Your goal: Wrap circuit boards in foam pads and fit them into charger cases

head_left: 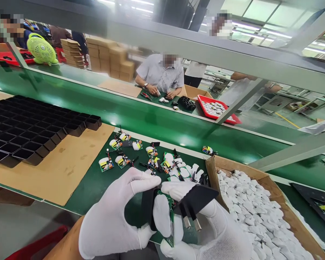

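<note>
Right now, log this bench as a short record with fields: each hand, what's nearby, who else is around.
Left hand: gloved, grips black casing
Right hand: gloved, grips black plug cover with two metal pins
Between hands: green circuit board
Mat: loose circuit boards
Right: cardboard box of white parts
Left: rows of black shells on cardboard sheet
Across belt: seated co-worker

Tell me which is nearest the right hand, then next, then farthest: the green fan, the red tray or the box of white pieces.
1. Cardboard box of white pieces: just right of the right hand.
2. Red tray: ahead, across the green belt.
3. Green fan: far back on the left.
</note>
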